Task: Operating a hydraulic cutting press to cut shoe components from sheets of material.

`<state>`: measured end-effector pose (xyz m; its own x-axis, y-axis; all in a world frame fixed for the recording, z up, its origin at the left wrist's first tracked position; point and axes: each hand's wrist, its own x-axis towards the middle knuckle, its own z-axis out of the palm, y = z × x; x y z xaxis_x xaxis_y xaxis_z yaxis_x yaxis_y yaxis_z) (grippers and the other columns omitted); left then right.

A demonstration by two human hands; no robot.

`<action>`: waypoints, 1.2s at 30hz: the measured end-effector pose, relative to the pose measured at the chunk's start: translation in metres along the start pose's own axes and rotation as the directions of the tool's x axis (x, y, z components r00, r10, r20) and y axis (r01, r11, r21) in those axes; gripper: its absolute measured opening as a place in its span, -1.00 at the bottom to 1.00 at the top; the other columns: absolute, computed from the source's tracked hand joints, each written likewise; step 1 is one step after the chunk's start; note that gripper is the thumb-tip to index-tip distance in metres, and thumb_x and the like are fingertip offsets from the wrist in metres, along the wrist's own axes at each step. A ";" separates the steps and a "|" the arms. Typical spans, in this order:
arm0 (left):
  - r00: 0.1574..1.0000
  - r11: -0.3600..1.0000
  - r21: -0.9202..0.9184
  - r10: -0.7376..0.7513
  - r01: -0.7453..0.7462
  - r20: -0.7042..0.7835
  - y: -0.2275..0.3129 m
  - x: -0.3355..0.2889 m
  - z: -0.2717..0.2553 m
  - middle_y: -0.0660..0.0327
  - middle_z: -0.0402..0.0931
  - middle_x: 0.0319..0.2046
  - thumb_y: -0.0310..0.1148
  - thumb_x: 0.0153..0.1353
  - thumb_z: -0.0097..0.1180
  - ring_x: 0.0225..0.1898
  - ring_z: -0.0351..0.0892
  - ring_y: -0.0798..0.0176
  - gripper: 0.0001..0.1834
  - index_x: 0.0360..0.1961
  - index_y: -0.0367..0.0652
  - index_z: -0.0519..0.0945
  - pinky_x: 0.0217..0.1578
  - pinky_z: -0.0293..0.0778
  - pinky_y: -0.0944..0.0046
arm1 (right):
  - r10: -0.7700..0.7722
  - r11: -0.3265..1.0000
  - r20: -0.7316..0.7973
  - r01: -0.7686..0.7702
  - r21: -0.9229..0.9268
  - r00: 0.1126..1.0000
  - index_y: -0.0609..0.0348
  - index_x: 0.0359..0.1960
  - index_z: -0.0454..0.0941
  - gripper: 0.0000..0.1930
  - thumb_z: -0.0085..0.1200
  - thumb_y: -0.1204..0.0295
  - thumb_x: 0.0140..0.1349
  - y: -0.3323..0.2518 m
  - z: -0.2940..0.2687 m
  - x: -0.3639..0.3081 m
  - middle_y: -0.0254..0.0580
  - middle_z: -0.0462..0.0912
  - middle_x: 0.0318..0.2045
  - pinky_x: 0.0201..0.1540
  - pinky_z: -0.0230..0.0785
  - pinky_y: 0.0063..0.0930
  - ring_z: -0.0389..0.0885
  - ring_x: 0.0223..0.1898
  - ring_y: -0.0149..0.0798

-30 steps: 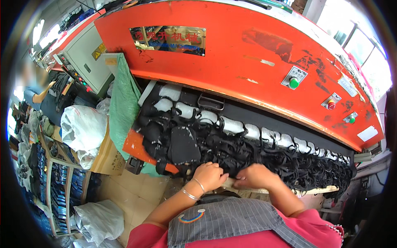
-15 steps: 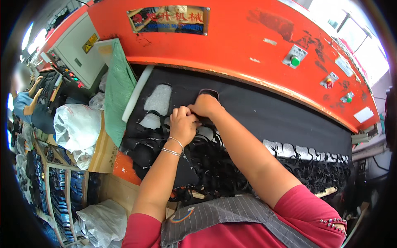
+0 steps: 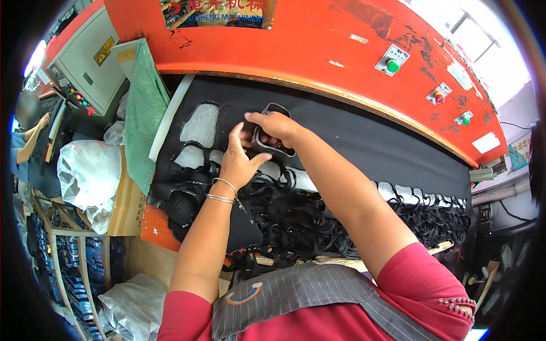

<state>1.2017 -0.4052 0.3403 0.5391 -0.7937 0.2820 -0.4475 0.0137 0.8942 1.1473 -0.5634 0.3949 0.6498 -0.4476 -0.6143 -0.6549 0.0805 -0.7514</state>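
In the head view, the metal frame sits just off the picture's centre toward 12 o'clock, over the black sheet (image 3: pixel 347 145). Your right hand (image 3: pixel 280 126) grips the frame (image 3: pixel 280 150), fingers curled into it from the 4 o'clock side. Your left hand (image 3: pixel 236 163) is half open at its 8 o'clock side, thumb spread toward the lower edge; you can't tell whether that thumb presses on the metal.

The frame's long axis appears to run roughly from 12 to 6 o'clock, its narrower-looking end toward the orange machine (image 3: pixel 318 51) at 12 and the broader one toward you. Your right hand hides the middle, so any slight twist is hard to judge, as is whether the frame lies flat.

Watch that lower end: a row of white openings (image 3: pixel 304 181) lies near it at 5 o'clock, and with your hands blocking the sightline the rim could overlap one. The loose black strips (image 3: pixel 307 224) at 6 o'clock could catch under the rim and tilt it, or snag your bracelets (image 3: pixel 220 198). Fingers curled inside could get pinched if the frame slips.
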 end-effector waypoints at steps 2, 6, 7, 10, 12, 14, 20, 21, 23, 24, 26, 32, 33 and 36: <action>0.976 0.911 0.361 0.151 -0.198 0.154 -0.005 -0.004 0.003 0.09 0.47 -0.02 -0.26 0.02 0.31 -0.01 0.47 0.10 -0.38 0.13 -0.17 0.42 0.02 0.35 0.12 | -0.107 0.994 0.025 0.107 -0.021 0.994 0.17 -0.40 0.56 -0.66 0.08 0.10 0.24 -0.006 -0.021 -0.013 -0.31 0.50 -0.65 -0.53 0.33 -0.46 0.45 -0.64 -0.36; 0.952 0.735 0.612 0.158 -0.292 0.264 0.012 -0.004 0.000 0.25 0.52 -0.10 -0.27 0.09 0.15 0.02 0.43 0.14 -0.68 -0.13 -0.11 0.65 0.03 0.29 0.11 | -0.323 0.652 0.120 0.313 -0.690 0.939 0.24 -0.34 0.59 -0.68 0.18 0.17 0.16 -0.016 -0.075 -0.075 -0.11 0.60 -0.28 -0.13 0.40 -0.28 0.55 -0.20 -0.14; 0.951 0.738 0.607 0.163 -0.295 0.264 0.016 -0.001 0.002 0.25 0.52 -0.10 -0.27 0.09 0.15 0.02 0.43 0.14 -0.68 -0.13 -0.11 0.65 0.03 0.29 0.11 | -0.420 0.265 0.162 0.292 -0.919 0.893 0.24 -0.33 0.61 -0.70 0.21 0.21 0.12 -0.006 -0.085 -0.081 -0.04 0.59 -0.12 0.02 0.37 -0.18 0.52 0.00 -0.07; 0.930 0.776 0.520 0.247 -0.358 0.272 0.031 0.002 0.029 0.25 0.52 -0.18 -0.35 0.11 0.05 -0.06 0.44 0.14 -0.70 -0.13 -0.10 0.64 -0.01 0.30 0.11 | -0.665 0.034 0.097 0.161 -0.986 0.741 -0.01 -0.30 0.67 -0.79 0.25 0.36 -0.04 0.063 -0.105 -0.085 -0.09 0.19 0.33 0.33 -0.01 0.10 0.08 0.36 0.14; 0.929 0.770 0.535 0.206 -0.348 0.308 0.027 -0.006 0.043 0.27 0.48 -0.18 -0.36 0.11 0.06 -0.03 0.40 0.15 -0.66 -0.07 -0.09 0.62 0.02 0.27 0.11 | -0.631 0.247 -0.061 0.126 -0.961 0.774 -0.08 -0.12 0.62 -0.62 0.29 0.30 -0.06 0.111 -0.108 -0.081 0.25 0.07 0.34 0.37 -0.10 0.10 -0.05 0.39 0.26; 0.935 0.760 0.555 0.203 -0.338 0.291 0.018 -0.016 0.046 0.27 0.47 -0.17 -0.36 0.11 0.06 -0.01 0.38 0.15 -0.65 -0.05 -0.09 0.62 0.04 0.26 0.10 | -0.576 0.504 -0.158 0.197 -0.841 0.802 -0.01 0.00 0.56 -0.46 0.35 0.18 -0.09 0.137 -0.090 -0.085 0.45 -0.03 0.34 0.39 -0.18 0.11 -0.14 0.41 0.33; 0.949 0.746 0.594 0.172 -0.299 0.263 0.025 -0.013 0.051 0.27 0.42 -0.11 -0.36 0.12 0.07 0.06 0.31 0.13 -0.62 0.00 -0.08 0.60 0.09 0.23 0.06 | -0.696 0.607 -0.334 0.273 -0.746 0.635 0.22 -0.07 0.54 -0.22 0.44 -0.07 -0.29 0.146 -0.060 -0.076 0.47 0.19 0.25 0.40 -0.21 0.06 -0.03 0.39 0.29; 0.953 0.757 0.587 0.166 -0.288 0.253 0.026 -0.015 0.050 0.27 0.42 -0.10 -0.37 0.11 0.07 0.06 0.31 0.13 -0.62 0.00 -0.08 0.60 0.10 0.22 0.06 | -0.713 0.573 -0.277 0.309 -0.759 0.644 0.22 -0.09 0.55 -0.23 0.44 -0.07 -0.31 0.143 -0.060 -0.079 0.46 0.21 0.24 0.40 -0.21 0.06 -0.01 0.39 0.29; 0.957 0.765 0.582 0.156 -0.275 0.247 0.027 -0.017 0.050 0.27 0.42 -0.10 -0.37 0.11 0.06 0.07 0.30 0.12 -0.61 0.01 -0.08 0.60 0.10 0.22 0.05 | -0.727 0.542 -0.219 0.348 -0.765 0.651 0.22 -0.12 0.56 -0.23 0.44 -0.08 -0.32 0.144 -0.061 -0.080 0.46 0.22 0.24 0.40 -0.20 0.07 0.00 0.38 0.28; 0.955 0.758 0.587 0.165 -0.283 0.246 0.027 -0.014 0.049 0.27 0.41 -0.10 -0.37 0.10 0.06 0.06 0.30 0.11 -0.60 0.01 -0.07 0.60 0.10 0.22 0.05 | -0.734 0.537 -0.221 0.350 -0.768 0.642 0.22 -0.12 0.56 -0.24 0.44 -0.07 -0.31 0.143 -0.062 -0.078 0.45 0.22 0.24 0.40 -0.20 0.07 0.00 0.39 0.28; 0.954 0.758 0.586 0.171 -0.286 0.245 0.028 -0.012 0.050 0.27 0.42 -0.09 -0.36 0.10 0.06 0.06 0.30 0.10 -0.61 0.00 -0.06 0.60 0.10 0.22 0.05 | -0.745 0.531 -0.226 0.355 -0.769 0.627 0.21 -0.12 0.56 -0.25 0.44 -0.07 -0.30 0.143 -0.064 -0.076 0.43 0.23 0.24 0.40 -0.20 0.07 0.01 0.39 0.27; 0.951 0.740 0.599 0.212 -0.306 0.224 0.036 -0.014 0.055 0.29 0.44 -0.12 -0.37 0.08 0.06 0.04 0.33 0.12 -0.63 -0.04 -0.04 0.63 0.06 0.26 0.09 | -0.758 0.460 -0.202 0.288 -0.840 0.620 0.16 0.01 0.49 -0.26 0.31 -0.11 -0.13 0.145 -0.065 -0.084 0.57 0.16 0.23 0.39 -0.19 0.09 0.01 0.37 0.34; 0.956 0.758 0.586 0.194 -0.288 0.220 0.036 -0.015 0.053 0.28 0.45 -0.12 -0.38 0.08 0.06 0.04 0.33 0.11 -0.63 -0.04 -0.03 0.63 0.06 0.26 0.10 | -0.754 0.468 -0.189 0.313 -0.826 0.629 0.13 0.10 0.44 -0.19 0.32 -0.12 -0.14 0.147 -0.065 -0.088 0.56 0.15 0.24 0.39 -0.17 0.08 0.02 0.36 0.34; 0.983 0.864 0.468 0.150 -0.184 0.109 0.044 -0.007 0.051 0.16 0.52 -0.14 -0.40 0.15 0.08 -0.03 0.42 0.02 -0.68 -0.05 -0.10 0.63 0.03 0.34 0.09 | -0.804 0.565 -0.292 0.510 -0.648 0.518 0.08 0.25 0.30 -0.04 0.43 -0.03 -0.22 0.132 -0.089 -0.148 0.41 0.20 0.26 0.36 -0.03 0.03 0.06 0.36 0.28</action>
<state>1.1413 -0.4301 0.3598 0.3846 -0.8443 0.3731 -0.8202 -0.1271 0.5579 0.9307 -0.5660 0.4082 0.7503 -0.5571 0.3559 -0.2886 -0.7604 -0.5818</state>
